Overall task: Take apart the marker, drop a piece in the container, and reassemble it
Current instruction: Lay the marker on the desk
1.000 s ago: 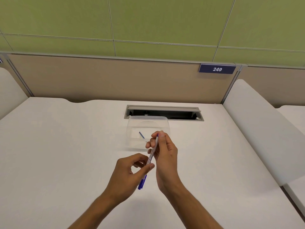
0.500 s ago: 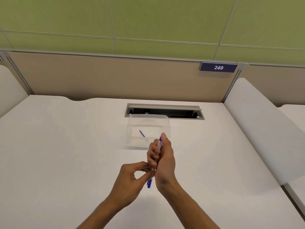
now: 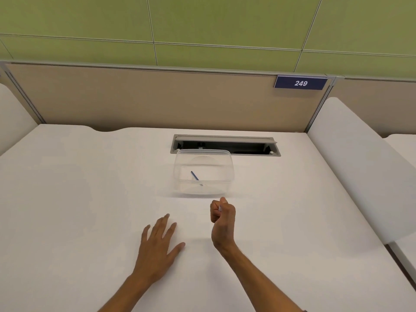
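A clear plastic container (image 3: 231, 167) stands on the white desk (image 3: 78, 188), and a thin blue marker piece (image 3: 194, 176) lies inside it. My right hand (image 3: 222, 218) hovers just in front of the container, its fingers curled into a fist. A small white bit of the marker (image 3: 219, 208) shows between thumb and fingers; the rest of the marker is hidden. To the left and nearer me, my left hand (image 3: 157, 246) lies flat on the desk with fingers spread, holding nothing.
A grey cable slot (image 3: 247, 152) is sunk into the desk right behind the container. A beige partition (image 3: 157, 97) with a blue plate reading 249 (image 3: 300, 83) closes the back. White side dividers (image 3: 351, 158) flank the desk.
My left hand has let go of the marker and dropped flat onto the desk. My right hand has closed into a fist, and the marker's long body and blue end no longer show.
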